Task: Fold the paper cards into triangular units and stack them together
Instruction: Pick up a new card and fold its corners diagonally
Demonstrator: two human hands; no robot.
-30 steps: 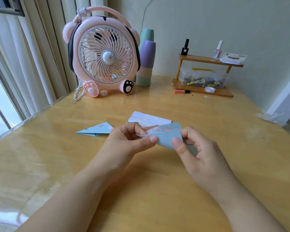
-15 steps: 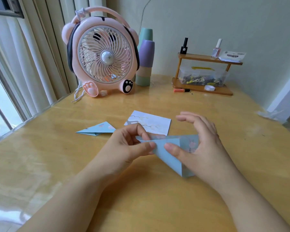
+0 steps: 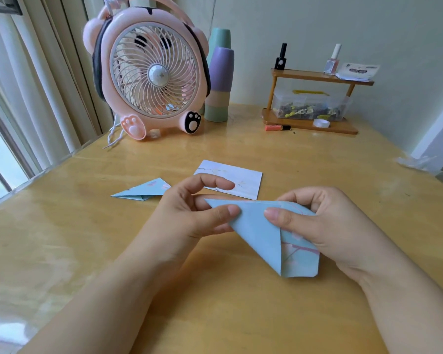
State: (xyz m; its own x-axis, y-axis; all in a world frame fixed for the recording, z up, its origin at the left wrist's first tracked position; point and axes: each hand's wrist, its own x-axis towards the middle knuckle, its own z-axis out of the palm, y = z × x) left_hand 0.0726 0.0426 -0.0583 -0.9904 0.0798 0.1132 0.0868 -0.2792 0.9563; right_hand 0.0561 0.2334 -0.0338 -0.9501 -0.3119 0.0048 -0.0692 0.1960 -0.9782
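Folding a blue paper card (image 3: 260, 231) is the step in hand, seen from the single head camera looking down over both forearms at a yellow wooden table (image 3: 62, 238). The card is held just above the table, close to the viewer and a little right of centre. One corner has been brought down so a slanted edge runs from upper left to a blunt lower end, where a narrow printed strip of pink blossom shows beside the plain blue flap.

The left hand (image 3: 189, 213) pinches the card's upper left tip, thumb on top and fingers behind, the forefinger lifted clear. The right hand (image 3: 325, 226) holds the upper right part, thumb pressed on the blue face near the top edge and the other fingers curled behind the paper. So each grip is closed on the card, and the card spans the gap between them, hanging below the right thumb.

Judging by the shape, this is an early diagonal fold, not yet a finished triangle. The next move likely calls for lining up the edges and pressing the crease flat, perhaps against the table.

Farther away on the table lie a finished blue triangle (image 3: 146, 190), to the left, and a flat white unfolded card (image 3: 238, 180), partly hidden by the left forefinger. Nothing is stacked yet. A pink fan (image 3: 151, 72) stands at the back.
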